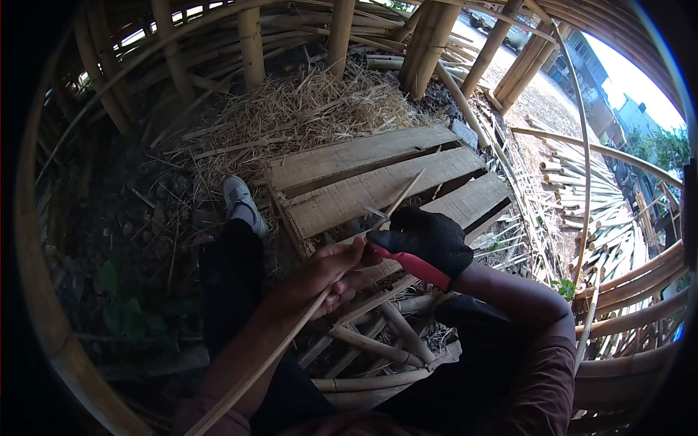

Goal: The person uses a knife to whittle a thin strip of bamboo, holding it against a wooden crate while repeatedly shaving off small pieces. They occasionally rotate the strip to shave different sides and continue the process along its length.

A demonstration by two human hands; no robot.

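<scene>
My bare left hand [338,272] is closed round a long, thin bamboo strip [291,333]. The strip runs from the bottom left, along my forearm, and its far end rises past my right hand. In a black glove with red along its lower edge, my right hand [425,243] is closed tight against the strip, just beyond my left fingers. A small pale sliver [375,212] sticks out beside the strip there; whether it is a blade or a shaving I cannot tell. What the gloved fingers grip is hidden. Below both hands lies a slatted wooden crate [367,160].
Dry straw and shavings [313,105] heap behind the crate. Upright bamboo posts [429,47] and curved poles surround me. Cut bamboo poles [607,211] lie outside at right. My shoe [243,203] stands left of the crate; bamboo pieces [378,345] are below it.
</scene>
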